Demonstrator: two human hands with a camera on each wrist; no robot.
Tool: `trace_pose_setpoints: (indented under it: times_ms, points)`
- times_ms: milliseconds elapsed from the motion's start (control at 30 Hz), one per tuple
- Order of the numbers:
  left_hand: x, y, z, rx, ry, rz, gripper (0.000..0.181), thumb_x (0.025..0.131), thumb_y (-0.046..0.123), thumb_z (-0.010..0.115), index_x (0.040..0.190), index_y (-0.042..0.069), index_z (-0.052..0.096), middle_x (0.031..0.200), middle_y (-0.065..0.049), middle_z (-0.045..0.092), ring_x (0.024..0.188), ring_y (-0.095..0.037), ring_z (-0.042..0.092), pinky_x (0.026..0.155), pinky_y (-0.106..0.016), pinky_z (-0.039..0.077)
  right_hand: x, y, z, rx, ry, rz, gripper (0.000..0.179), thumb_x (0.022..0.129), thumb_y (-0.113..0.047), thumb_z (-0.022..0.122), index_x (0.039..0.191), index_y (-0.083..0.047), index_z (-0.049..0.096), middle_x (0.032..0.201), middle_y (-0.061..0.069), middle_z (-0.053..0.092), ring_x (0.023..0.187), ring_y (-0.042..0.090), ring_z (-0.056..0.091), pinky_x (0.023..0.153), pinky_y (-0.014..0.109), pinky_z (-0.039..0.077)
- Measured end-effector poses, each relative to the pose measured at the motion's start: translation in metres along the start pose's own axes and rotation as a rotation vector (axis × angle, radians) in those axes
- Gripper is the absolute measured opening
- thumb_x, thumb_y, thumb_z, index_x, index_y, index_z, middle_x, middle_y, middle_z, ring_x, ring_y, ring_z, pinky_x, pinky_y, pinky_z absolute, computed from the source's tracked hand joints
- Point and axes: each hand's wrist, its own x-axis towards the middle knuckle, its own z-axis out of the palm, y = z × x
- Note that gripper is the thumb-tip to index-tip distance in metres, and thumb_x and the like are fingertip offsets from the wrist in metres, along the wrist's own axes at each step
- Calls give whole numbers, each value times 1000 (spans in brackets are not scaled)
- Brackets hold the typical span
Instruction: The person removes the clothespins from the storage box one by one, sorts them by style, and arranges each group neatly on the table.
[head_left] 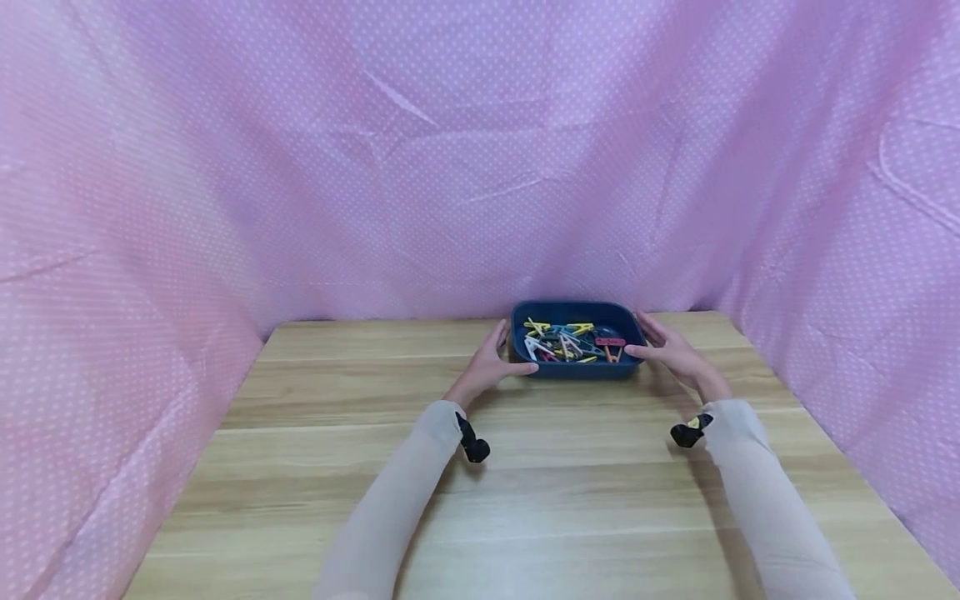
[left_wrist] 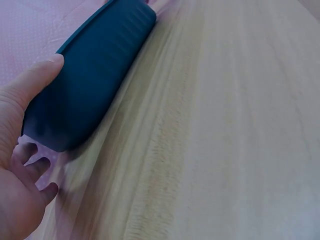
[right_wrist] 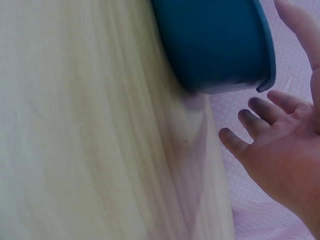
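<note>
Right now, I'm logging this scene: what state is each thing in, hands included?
Dark blue, rounded-rectangular bin: upright, uncovered.
Multicoloured, plastic-looking spring clips: jumbled inside the bin.
Bare left hand: spread, thumb at the bin's rim.
Bare right hand: spread beside the bin's other end.
Light wood-grain table: flat, partly shadowed.
Pink, white-dotted fabric: hanging, creased.
Small black devices: worn, one at each wrist.

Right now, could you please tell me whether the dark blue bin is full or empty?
Neither: the bin is partly filled. The head view shows coloured clips inside, with bare bottom visible toward its far right corner.
</note>
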Motion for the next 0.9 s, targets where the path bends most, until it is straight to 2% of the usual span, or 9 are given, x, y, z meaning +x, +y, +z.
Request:
trace_pose_setpoints:
  times_ms: [200,300,433,600,700,900]
  points:
    - [3,2,-2,-43,-51,43,110,80,26,89,165,16,19,169,-6,28,154,-26,30,126,-44,26,2,4,2,6,9,52,94,98,-18,69,165,-8,3,172,14,5,158,35,7,126,54,11]
    - [3,3,-9,-37,-42,61,104,81,24,88,164,18,24,167,-7,31,153,-28,34,125,-46,28,8,2,7,22,5,49,96,98,-18,70,165,-8,2,172,13,5,158,34,7,127,51,13]
    - [-1,-1,-20,-36,-26,56,102,82,22,88,163,17,25,168,-6,29,153,-28,33,126,-43,27,13,-2,16,37,-23,38,94,97,-14,69,165,-8,4,171,15,9,158,35,10,126,46,20]
    - [-10,-7,-35,-12,6,31,103,79,26,90,162,20,29,166,-1,35,150,-25,38,124,-42,30,17,-3,28,43,-60,15,94,96,-10,70,165,-8,6,171,17,8,158,37,7,125,53,14]
    - [-17,-10,-47,-3,23,16,103,78,26,91,162,20,31,165,-2,37,149,-25,40,122,-42,33,21,-6,37,48,-97,-7,96,95,-7,70,165,-7,6,171,17,6,158,38,5,126,56,9]
    - [-37,-16,-75,-44,9,2,102,80,21,89,162,20,29,165,-5,36,150,-24,38,122,-42,34,28,-15,58,25,-183,-50,101,91,-7,75,165,-11,7,172,13,6,158,36,5,126,56,8]
